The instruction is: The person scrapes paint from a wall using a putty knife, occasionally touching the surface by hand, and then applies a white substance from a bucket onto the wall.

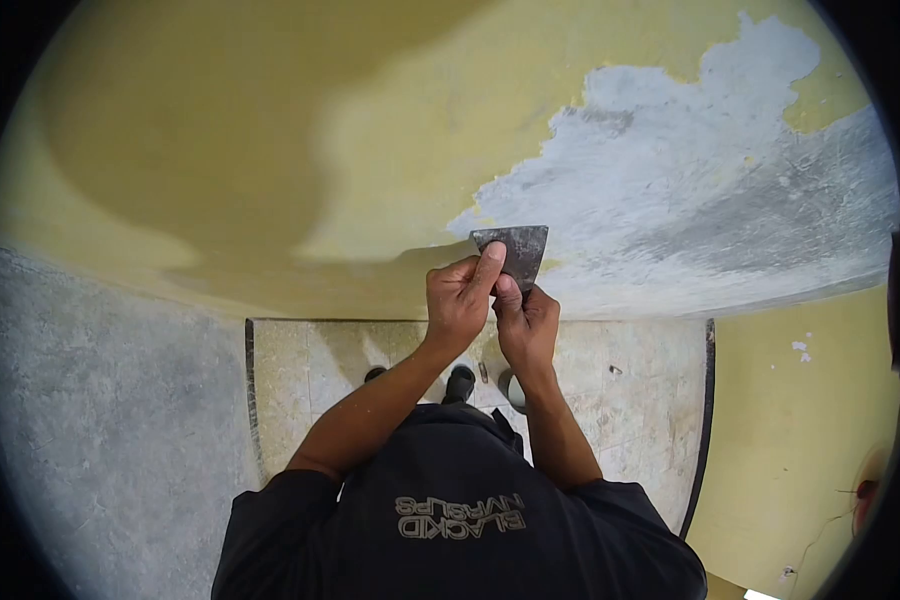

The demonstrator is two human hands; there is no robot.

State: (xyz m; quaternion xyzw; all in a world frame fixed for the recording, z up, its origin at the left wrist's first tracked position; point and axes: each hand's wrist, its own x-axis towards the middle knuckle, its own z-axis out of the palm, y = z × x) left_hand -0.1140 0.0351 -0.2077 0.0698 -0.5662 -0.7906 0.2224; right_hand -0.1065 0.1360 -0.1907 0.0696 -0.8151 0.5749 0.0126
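Note:
Both hands hold one flat metal scraper blade (pixel 526 250) up near the wall. The blade is dark grey and widens toward its top edge. My left hand (pixel 460 300) grips its left side, with the thumb lying on the blade face. Lower down, my right hand (pixel 527 320) pinches the narrow end, its thumb pointing up. Behind the blade is the yellow painted wall (pixel 400 150). A bare white and grey patch (pixel 660 150) with a ragged edge spreads up and to the right from beside the blade.
Below is a stained tiled floor (pixel 640 420) with dark edging. A dark shoe (pixel 460 384) and a pale round container (pixel 515 392) show near the body. A grey wall (pixel 100 400) stands left, a yellow wall (pixel 770 430) right. A red object (pixel 865 505) is at the far right.

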